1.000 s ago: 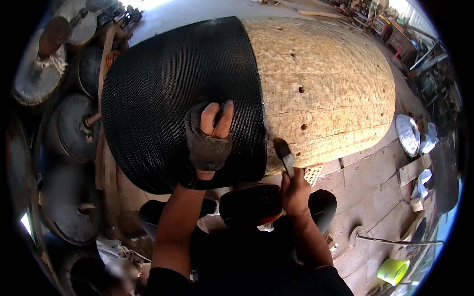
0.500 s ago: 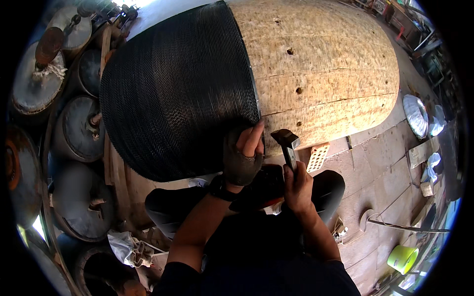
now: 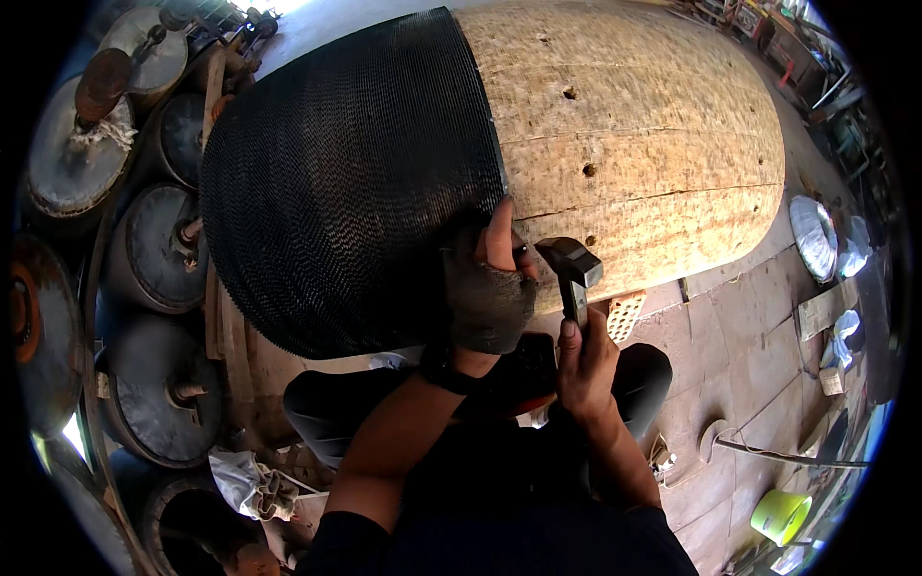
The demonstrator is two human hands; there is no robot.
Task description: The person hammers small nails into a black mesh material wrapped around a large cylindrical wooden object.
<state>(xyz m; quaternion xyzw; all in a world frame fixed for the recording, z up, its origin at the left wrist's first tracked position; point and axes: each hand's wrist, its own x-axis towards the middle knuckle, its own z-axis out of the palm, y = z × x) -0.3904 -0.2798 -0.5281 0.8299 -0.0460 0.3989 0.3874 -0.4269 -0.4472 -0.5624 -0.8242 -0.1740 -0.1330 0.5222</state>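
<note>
A large barrel-shaped wooden drum lies on its side before me, its bare pale wood (image 3: pixel 663 144) showing dark holes on the right. Black, finely toothed metal strip (image 3: pixel 346 182) wraps its left part in tight rows. My left hand (image 3: pixel 492 302), in a dark fingerless glove, rests at the border between strip and wood. One finger points up along that edge while the others curl in; anything pinched there is too small to make out. My right hand (image 3: pixel 588 370) grips a hammer (image 3: pixel 573 274) by its handle, the head raised just right of my left hand.
Several dark cylinders with round end faces (image 3: pixel 158 245) crowd the left side, beside wooden planks (image 3: pixel 230 336). A perforated brick (image 3: pixel 626 315) sits under the drum's near side. On the right floor are a wrapped white ring (image 3: pixel 812 238) and a yellow-green bucket (image 3: pixel 780 516).
My left hand has shifted slightly right and turned, with one finger now raised where two were extended. The hammer and my right hand have moved a little right, the head tilting.
</note>
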